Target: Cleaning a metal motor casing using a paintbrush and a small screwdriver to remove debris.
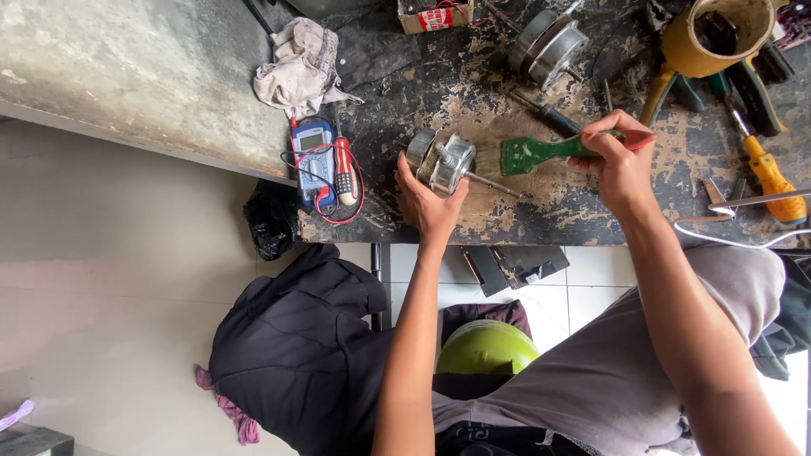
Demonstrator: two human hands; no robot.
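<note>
On the scarred black workbench (541, 211) right in front of me, I see a small silver motor (442, 160) w/ a thin shaft sticking out to the right, lying about mid-bench near the front edge. My left hand (427, 205) is wrapped round the motor's near side, fingers closed on the housing, holding it against the bench top. My right hand (619, 159) is closed on the handle of a green paintbrush (541, 152); the bristle end points left and sits just beside the motor's right face, above the shaft. Can't tell if bristles actually touch the metal.

Left of the motor: a blue multimeter (313, 162) w/ red leads looped around it, and a red-handled screwdriver (343, 171) lying alongside, touching it. Behind those, a crumpled dirty rag (297, 69) at the seam where the grey slab meets the black top. Far side of the bench, a second motor (549, 42), bigger, resting tilted. Top right, a yellowish tub (714, 34) w/ tools in it, green-handled pliers (676, 89) just beside it. At the right edge an orange-handled screwdriver (773, 176), well apart from my hands.

Below the bench, betw. my knees, a green gas cylinder (488, 346) on the tiled floor, and a dark jacket (296, 355) bunched up to its left.
</note>
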